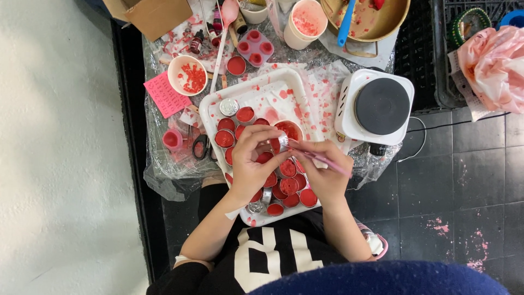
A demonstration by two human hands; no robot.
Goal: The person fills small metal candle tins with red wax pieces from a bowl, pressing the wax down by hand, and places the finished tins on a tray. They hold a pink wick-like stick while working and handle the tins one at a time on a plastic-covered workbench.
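Note:
My left hand (251, 159) is closed around a small round metal tin (282, 142) and holds it just above a white tray (214, 104). My right hand (326, 176) grips a thin pink stick (323, 159); its tip meets the tin at my left fingertips. Under both hands the tray carries several small tins filled with red wax (288, 186). One silver lidded tin (228, 106) sits near the tray's far left corner. A small bowl of red liquid (288, 130) stands just beyond my hands.
A white single-burner hot plate (382, 105) stands right of the tray. Left of it are a paper cup with red bits (187, 75), scissors (200, 146) and a pink note (164, 94). Farther back are a pink mould (255, 47), a gold bowl (382, 24) and a cardboard box (150, 15).

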